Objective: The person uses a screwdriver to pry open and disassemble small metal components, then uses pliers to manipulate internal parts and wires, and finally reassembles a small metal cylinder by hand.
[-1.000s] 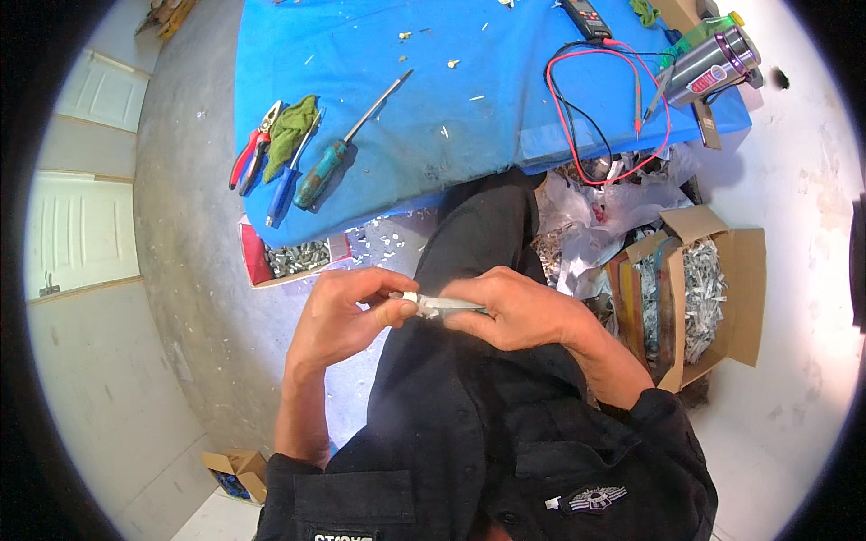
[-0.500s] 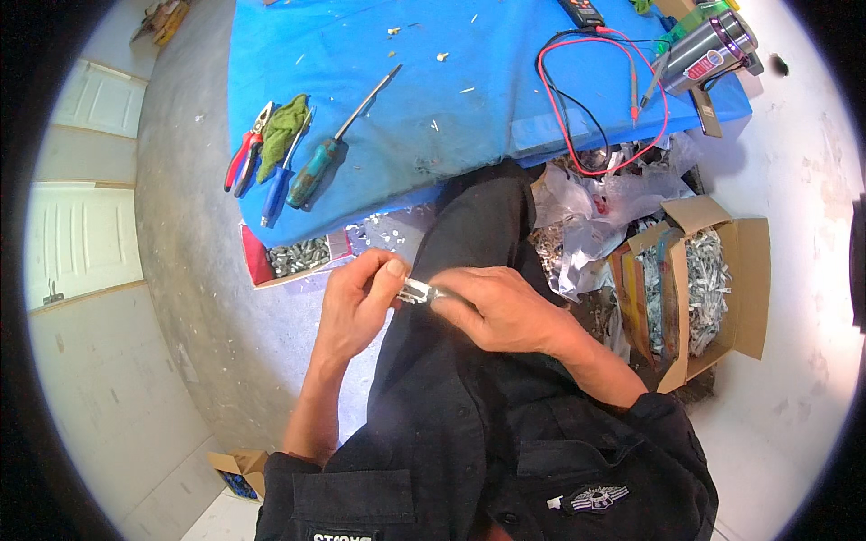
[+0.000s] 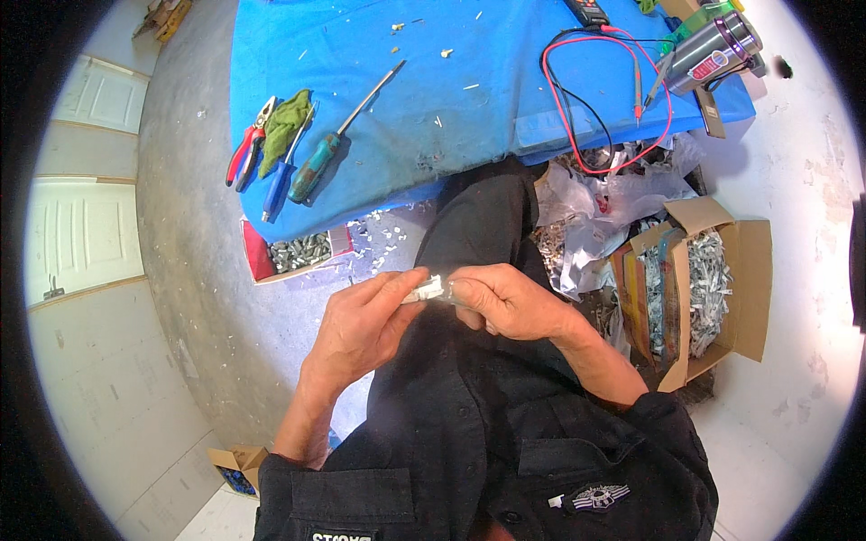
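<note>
Above my lap, both hands are closed on one small white and silvery piece [image 3: 431,288]; what kind of part it is, I cannot make out. My left hand [image 3: 365,320] pinches its left end between thumb and fingers. At the other end, the thumb and curled fingers of my right hand [image 3: 507,305] grip it, and they cover much of that side. Only a short stretch of the piece shows between the two hands.
A blue-covered table [image 3: 433,81] bears a teal screwdriver [image 3: 316,169], a blue screwdriver [image 3: 278,189], red-handled pliers [image 3: 245,155], a green cloth [image 3: 287,126], a meter [image 3: 588,13] and a steel cup [image 3: 713,54]. Below stand a box of metal parts [image 3: 257,257] and a carton of pale strips [image 3: 749,288].
My left hand has turned and shifted slightly right, its fingers now lying over the piece. My right thumb has moved onto the piece's right end. The piece shows at a different angle.
</note>
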